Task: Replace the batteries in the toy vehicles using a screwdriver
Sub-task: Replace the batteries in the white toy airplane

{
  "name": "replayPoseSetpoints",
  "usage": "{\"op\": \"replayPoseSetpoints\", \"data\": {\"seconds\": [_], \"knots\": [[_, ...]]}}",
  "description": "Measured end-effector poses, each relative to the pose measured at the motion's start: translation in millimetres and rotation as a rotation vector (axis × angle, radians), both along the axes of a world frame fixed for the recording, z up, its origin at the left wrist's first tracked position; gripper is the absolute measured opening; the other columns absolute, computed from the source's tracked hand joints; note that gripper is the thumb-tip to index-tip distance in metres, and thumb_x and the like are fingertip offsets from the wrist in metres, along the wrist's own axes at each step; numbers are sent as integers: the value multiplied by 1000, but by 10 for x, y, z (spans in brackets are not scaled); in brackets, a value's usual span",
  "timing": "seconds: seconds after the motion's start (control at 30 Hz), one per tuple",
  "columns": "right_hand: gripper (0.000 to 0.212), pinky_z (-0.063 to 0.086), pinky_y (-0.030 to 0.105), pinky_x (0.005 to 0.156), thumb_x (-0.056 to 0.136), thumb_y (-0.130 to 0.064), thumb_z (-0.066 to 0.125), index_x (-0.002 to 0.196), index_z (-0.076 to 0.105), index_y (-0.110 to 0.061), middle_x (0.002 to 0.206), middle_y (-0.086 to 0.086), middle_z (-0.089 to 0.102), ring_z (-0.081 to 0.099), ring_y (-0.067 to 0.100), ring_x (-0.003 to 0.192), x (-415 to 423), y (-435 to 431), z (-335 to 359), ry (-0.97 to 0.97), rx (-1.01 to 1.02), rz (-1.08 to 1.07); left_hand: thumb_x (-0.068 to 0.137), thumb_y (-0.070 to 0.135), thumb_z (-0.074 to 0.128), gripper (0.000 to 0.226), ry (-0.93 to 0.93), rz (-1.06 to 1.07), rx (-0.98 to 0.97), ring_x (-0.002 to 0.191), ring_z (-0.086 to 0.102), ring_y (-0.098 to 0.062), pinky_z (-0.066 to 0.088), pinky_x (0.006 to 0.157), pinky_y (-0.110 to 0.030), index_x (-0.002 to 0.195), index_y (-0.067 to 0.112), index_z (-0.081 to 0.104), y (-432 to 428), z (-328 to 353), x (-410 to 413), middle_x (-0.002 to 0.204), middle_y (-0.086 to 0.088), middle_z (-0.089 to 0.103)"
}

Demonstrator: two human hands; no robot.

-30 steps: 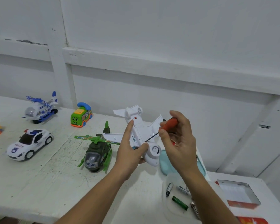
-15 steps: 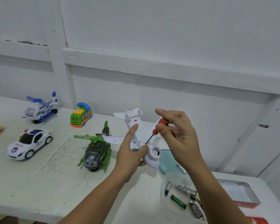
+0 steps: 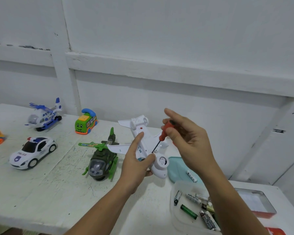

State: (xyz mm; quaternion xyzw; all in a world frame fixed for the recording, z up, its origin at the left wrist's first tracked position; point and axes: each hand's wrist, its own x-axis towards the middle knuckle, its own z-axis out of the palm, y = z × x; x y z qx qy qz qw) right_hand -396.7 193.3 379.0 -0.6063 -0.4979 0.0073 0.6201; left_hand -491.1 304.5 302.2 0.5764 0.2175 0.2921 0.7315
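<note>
Head view: gripping the belly-up white toy plane (image 3: 147,139) in the left hand (image 3: 136,165), above the counter (image 3: 41,192), pressing the thumb just beside the tool tip. Easing the right hand (image 3: 190,141) from a second ago's full wrap into a thumb-and-finger pinch on the orange screwdriver (image 3: 164,133), raising the forefinger clear. Keeping the tip seated by the left thumb: probably re-gripping between turns, still undoing the battery cover. Leaving spare batteries (image 3: 188,212) in the tub (image 3: 174,189) under the right forearm.
</note>
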Motion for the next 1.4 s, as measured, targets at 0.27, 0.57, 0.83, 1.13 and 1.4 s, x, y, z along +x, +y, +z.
{"op": "replayPoseSetpoints", "data": {"seconds": [0.27, 0.57, 0.83, 1.13, 1.4], "knots": [[35, 56, 35, 83, 86, -23, 68, 117, 66, -40, 102, -5, 55, 65, 22, 93, -25, 27, 15, -14, -18, -49, 90, 0, 65, 70, -20, -10, 21, 86, 69, 1, 62, 69, -37, 134, 51, 46, 10, 34, -4, 107, 42, 56], [55, 55, 38, 92, 95, -6, 56, 130, 44, -47, 113, -3, 66, 66, 17, 103, -29, 27, -43, 74, -110, -6, 89, 0, 66, 71, -31, 14, 2, 87, 70, -4, 61, 66, -36, 133, 52, 47, -3, 49, -42, 124, 26, 55], [86, 60, 34, 70, 89, 7, 61, 132, 13, -50, 98, 22, 66, 73, 30, 74, 70, 53, -229, 432, -181, -63, 88, -5, 65, 71, -12, 39, -4, 81, 71, 0, 61, 63, -35, 135, 46, 47, -4, 37, -74, 100, 32, 64], [84, 59, 38, 69, 91, 11, 55, 132, 11, -48, 87, 19, 70, 71, 37, 73, 116, 55, -440, 730, 9, -63, 92, 0, 60, 62, -54, 83, -47, 79, 70, 0, 59, 59, -30, 135, 44, 49, -33, 116, -87, 110, 27, 58], [73, 59, 34, 68, 90, 16, 52, 128, 20, -37, 89, 30, 65, 71, 36, 69, 2, 118, -516, 804, 145, -66, 94, -1, 59, 64, -75, 46, -33, 81, 70, 3, 59, 59, -28, 138, 43, 44, -34, 104, -97, 116, 27, 54]]}}
